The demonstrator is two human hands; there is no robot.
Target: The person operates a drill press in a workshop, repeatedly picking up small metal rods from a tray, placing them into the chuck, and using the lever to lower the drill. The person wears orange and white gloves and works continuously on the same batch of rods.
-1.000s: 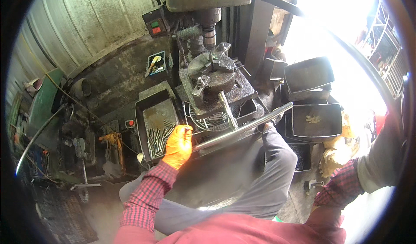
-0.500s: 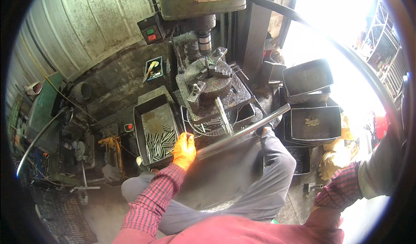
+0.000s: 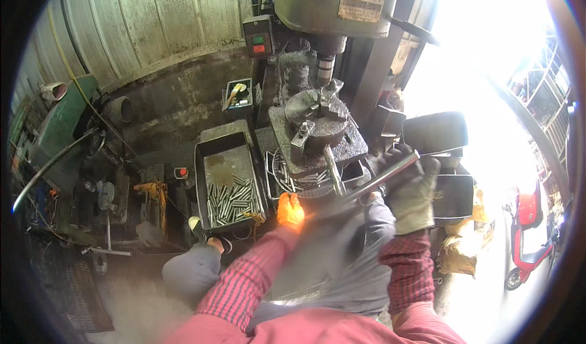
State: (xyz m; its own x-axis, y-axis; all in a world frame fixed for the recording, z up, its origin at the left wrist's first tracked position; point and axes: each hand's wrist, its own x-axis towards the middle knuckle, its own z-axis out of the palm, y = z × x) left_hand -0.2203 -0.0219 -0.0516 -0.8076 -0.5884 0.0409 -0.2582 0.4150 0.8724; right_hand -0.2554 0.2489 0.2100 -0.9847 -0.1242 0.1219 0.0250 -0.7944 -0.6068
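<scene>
Orange-gloved left hand [image 3: 290,213] is showing near the tray [image 3: 217,158] of metal pins [image 3: 235,200]; the steel bar [image 3: 379,180] is crossing before the right hand [image 3: 414,189]; whether either's pinching, I'm failing to tell.

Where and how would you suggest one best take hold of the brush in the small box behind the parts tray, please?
I'd pinch the brush by its handle's lower end, coming from the near left: the handle slants toward the person and seems to cross the rim of the small box, with the pale head lying inside. The left hand looks nearer.
</scene>
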